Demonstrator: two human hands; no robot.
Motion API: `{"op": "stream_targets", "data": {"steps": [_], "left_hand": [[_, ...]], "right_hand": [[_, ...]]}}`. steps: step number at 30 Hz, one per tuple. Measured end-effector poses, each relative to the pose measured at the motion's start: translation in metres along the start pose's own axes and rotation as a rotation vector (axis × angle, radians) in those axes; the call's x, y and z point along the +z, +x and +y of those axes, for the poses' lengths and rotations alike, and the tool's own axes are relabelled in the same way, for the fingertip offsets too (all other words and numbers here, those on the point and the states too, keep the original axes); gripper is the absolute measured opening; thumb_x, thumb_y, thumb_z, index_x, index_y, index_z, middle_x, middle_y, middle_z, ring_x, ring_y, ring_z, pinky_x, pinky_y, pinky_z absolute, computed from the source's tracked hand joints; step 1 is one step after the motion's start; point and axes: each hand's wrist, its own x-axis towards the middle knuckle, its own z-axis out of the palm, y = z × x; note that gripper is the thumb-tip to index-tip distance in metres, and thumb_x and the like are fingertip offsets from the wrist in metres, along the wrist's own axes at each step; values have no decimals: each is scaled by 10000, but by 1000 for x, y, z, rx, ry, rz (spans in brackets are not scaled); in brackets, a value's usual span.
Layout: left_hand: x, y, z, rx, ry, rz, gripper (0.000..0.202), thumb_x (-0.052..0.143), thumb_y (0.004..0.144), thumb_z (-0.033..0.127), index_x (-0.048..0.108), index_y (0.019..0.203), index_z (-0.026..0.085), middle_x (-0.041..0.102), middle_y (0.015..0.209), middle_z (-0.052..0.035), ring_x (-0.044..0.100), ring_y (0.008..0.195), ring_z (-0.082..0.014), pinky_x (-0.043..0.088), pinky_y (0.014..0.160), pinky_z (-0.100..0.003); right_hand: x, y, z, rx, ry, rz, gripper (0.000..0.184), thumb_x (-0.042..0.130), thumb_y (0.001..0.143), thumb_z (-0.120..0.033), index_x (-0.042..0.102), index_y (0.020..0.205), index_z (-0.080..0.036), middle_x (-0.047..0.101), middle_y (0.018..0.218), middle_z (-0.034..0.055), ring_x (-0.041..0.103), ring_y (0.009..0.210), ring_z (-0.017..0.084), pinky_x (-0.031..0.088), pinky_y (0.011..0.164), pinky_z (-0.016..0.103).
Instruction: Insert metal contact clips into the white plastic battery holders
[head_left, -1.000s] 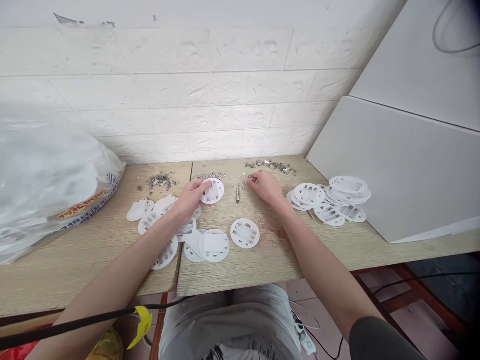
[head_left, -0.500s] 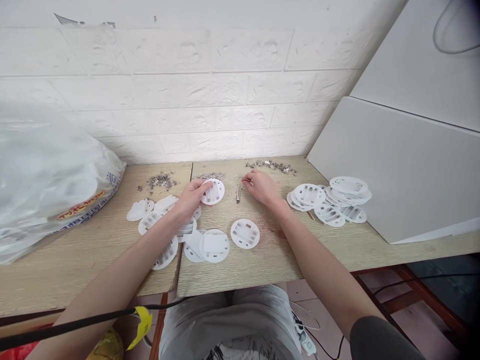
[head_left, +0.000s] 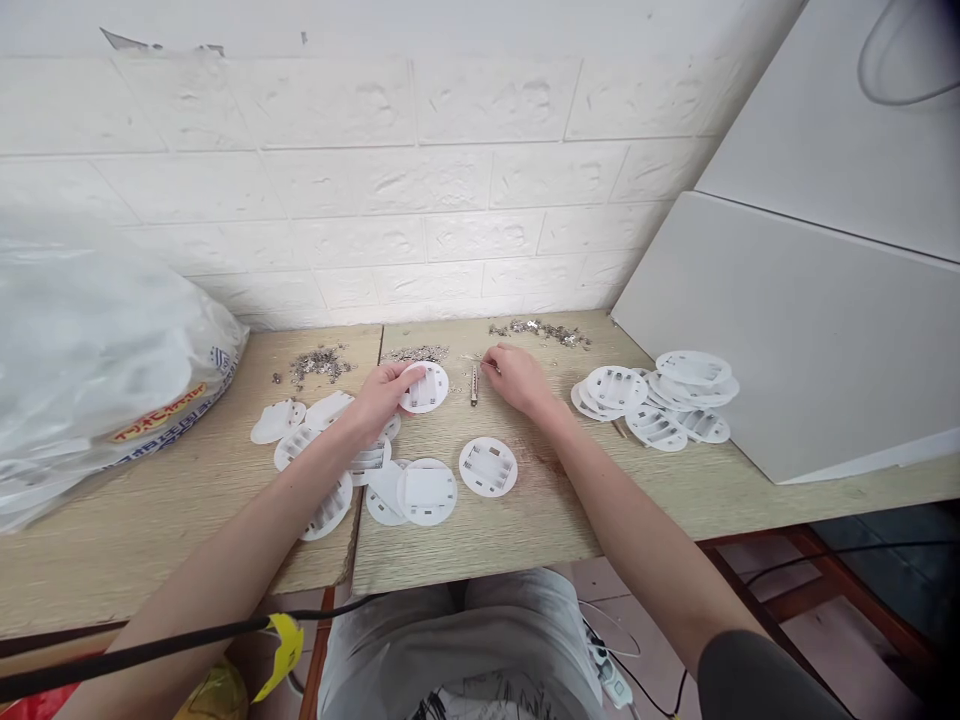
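Note:
My left hand (head_left: 379,402) holds a white round battery holder (head_left: 429,393) by its left edge, thumb on top, tilted above the table. My right hand (head_left: 519,376) is closed in a pinch over the table; what its fingertips hold is too small to make out. Just left of those fingertips lies a slim metal strip (head_left: 474,386). A loose battery holder (head_left: 488,467) rests flat between my forearms. Several more battery holders (head_left: 427,492) overlap beside and beneath my left forearm.
Piles of small metal parts lie at the left (head_left: 321,366), middle (head_left: 420,354) and back right (head_left: 551,330). Stacked battery holders (head_left: 694,370) stand right, by a grey panel (head_left: 795,340). A plastic bag (head_left: 112,370) bulges at left. A black cable (head_left: 187,635) crosses below the table edge.
My right fingertips have shifted very slightly, and the thin piece seen at them earlier shows less clearly. My left hand keeps hold of the battery holder. The whole view has shifted slightly.

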Motion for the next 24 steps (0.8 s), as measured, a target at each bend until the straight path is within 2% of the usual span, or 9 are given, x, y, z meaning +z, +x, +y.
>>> {"op": "stream_targets", "data": {"steps": [5, 10, 12, 15, 18, 21, 24], "left_hand": [[0, -1, 1, -20, 73, 7, 441, 743, 630, 448, 657, 944, 150, 597, 684, 1, 467, 520, -79, 302, 439, -197], [-2, 0, -2, 7, 111, 4, 462, 745, 638, 380, 613, 1031, 177, 602, 770, -7, 443, 521, -68, 286, 410, -179], [-3, 0, -4, 32, 140, -13, 463, 735, 645, 344, 604, 1067, 202, 606, 816, -10, 443, 541, -69, 297, 410, -172], [-4, 1, -5, 57, 203, -40, 394, 710, 659, 324, 634, 1023, 192, 604, 844, -25, 440, 559, -74, 321, 416, -174], [-4, 0, -5, 49, 279, -48, 335, 667, 695, 330, 680, 992, 176, 555, 738, -14, 411, 547, -80, 335, 422, -184], [-3, -1, -4, 40, 337, -55, 377, 641, 721, 331, 687, 1069, 194, 528, 684, -5, 388, 537, -85, 343, 429, -191], [-2, -4, -2, 64, 357, -72, 433, 646, 726, 349, 658, 1137, 210, 597, 805, -27, 397, 551, -81, 354, 438, -194]], "right_hand": [[1, 4, 0, 26, 233, 152, 153, 443, 899, -195, 589, 873, -157, 663, 835, 74, 566, 732, 181, 369, 668, 284], [1, 1, -13, 3, 468, 235, 107, 509, 843, -225, 586, 789, -176, 634, 731, 26, 545, 660, 151, 388, 652, 275], [1, -3, -21, -20, 549, 236, 85, 543, 810, -221, 602, 765, -180, 641, 730, 17, 549, 665, 143, 399, 653, 270], [3, -10, -34, -51, 650, 221, 57, 579, 773, -200, 626, 750, -178, 664, 760, 15, 560, 678, 133, 412, 649, 260], [5, -15, -44, -85, 713, 214, 74, 577, 777, -176, 646, 803, -173, 667, 776, 12, 560, 672, 125, 418, 631, 250], [8, -17, -48, -142, 702, 211, 161, 565, 792, -139, 672, 909, -168, 655, 791, 16, 562, 689, 126, 420, 638, 252], [12, -16, -48, -201, 628, 188, 169, 552, 817, -124, 701, 881, -174, 629, 790, 21, 555, 699, 126, 415, 670, 264]]}}
